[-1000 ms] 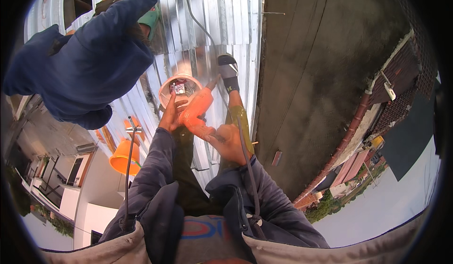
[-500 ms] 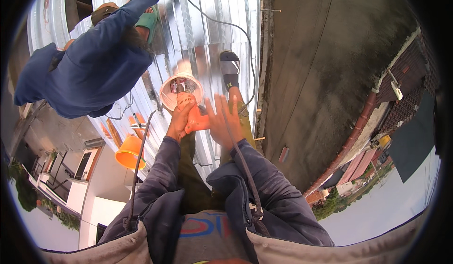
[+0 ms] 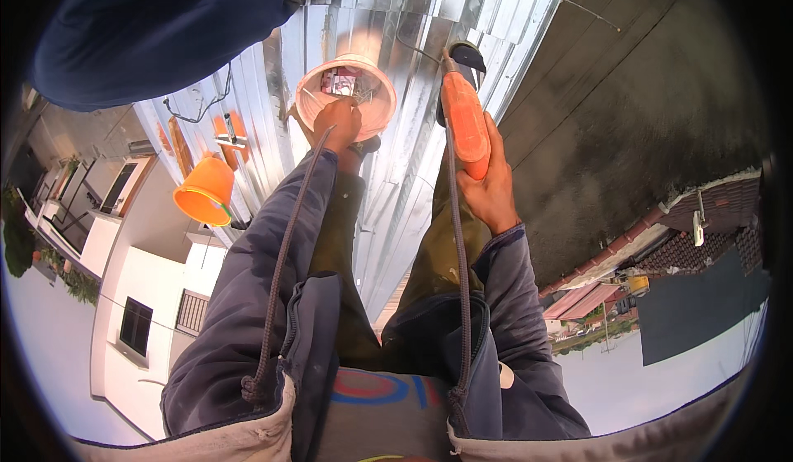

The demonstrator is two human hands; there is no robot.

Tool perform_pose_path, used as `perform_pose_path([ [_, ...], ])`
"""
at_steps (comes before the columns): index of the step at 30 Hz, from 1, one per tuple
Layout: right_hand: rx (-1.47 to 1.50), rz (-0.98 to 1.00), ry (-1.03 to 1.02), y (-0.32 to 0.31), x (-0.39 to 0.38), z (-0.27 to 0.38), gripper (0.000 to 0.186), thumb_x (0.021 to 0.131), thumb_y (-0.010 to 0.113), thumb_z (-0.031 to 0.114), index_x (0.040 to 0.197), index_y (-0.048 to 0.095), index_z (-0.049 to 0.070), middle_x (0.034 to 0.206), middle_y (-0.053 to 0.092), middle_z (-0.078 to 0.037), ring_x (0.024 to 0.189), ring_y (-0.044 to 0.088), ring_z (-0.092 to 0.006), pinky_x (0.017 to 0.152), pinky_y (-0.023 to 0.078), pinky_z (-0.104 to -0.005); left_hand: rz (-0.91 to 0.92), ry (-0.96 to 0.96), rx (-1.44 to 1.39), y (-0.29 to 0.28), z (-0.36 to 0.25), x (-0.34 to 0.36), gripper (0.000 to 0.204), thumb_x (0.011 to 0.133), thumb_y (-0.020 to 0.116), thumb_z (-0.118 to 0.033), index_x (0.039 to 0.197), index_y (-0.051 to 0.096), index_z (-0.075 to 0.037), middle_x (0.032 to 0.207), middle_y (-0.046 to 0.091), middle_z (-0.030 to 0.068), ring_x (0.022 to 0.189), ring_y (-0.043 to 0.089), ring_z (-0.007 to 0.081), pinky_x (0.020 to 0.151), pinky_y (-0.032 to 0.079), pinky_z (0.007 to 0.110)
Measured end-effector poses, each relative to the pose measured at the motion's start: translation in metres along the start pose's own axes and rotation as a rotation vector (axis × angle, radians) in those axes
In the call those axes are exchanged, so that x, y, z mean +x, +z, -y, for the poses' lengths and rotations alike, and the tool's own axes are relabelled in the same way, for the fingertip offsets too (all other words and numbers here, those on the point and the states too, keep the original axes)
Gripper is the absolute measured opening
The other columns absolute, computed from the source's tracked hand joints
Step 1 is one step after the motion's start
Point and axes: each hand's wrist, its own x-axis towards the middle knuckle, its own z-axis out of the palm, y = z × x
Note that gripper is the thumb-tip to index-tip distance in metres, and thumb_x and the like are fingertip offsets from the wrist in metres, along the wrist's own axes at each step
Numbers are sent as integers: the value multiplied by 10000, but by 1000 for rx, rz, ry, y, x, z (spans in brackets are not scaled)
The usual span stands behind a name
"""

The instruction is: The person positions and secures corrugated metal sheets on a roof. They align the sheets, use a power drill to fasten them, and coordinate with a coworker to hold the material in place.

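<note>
My right hand (image 3: 492, 188) is wrapped around the handle of an orange power drill (image 3: 466, 123). The drill's bit end points away from me, above my shoe (image 3: 467, 56). At the near side of a pale pink bucket (image 3: 382, 103), my left hand (image 3: 339, 125) is closed, its fingertips over the opening. Whether it grips the rim or a small item I cannot make out. Inside the bucket lie a red-and-white packet (image 3: 339, 80) and thin metal pieces too small to name.
Corrugated metal sheeting (image 3: 413, 152) lies underfoot, with its edge and a drop on the right. A co-worker in dark blue clothing (image 3: 165, 28) is close at the upper left. An orange bucket (image 3: 204, 191) stands at the left, near a dark cable (image 3: 201, 111).
The drill has gone from my left hand to my right and moved right, away from the bucket. My left hand has moved to the bucket. The co-worker looms larger at the upper left.
</note>
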Motion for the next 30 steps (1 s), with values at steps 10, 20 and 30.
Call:
perform_pose_path([
  [10,-178,99,-64,3,4,-33,897,767,615,-30,1595,305,120,1279,667,-252,1155,662,-445,981,544,-454,295,258,388,-15,26,-13,269,923,607,-221,1141,712,-103,1034,751,161,1007,719,339,847,559,474],
  [20,-311,164,-142,60,13,-34,842,726,668,-49,1516,382,2,1190,547,-228,1074,594,-427,908,515,-460,58,-443,-679,61,1,91,388,874,693,-359,1123,754,-68,1040,760,184,982,725,347,865,548,439],
  [30,-656,27,-454,113,121,-76,853,773,749,62,1554,410,117,1370,628,-174,1010,659,-345,859,551,-435,-46,-455,-1129,81,14,39,196,1024,492,-181,1054,590,-14,925,645,69,683,633,137,657,487,310],
])
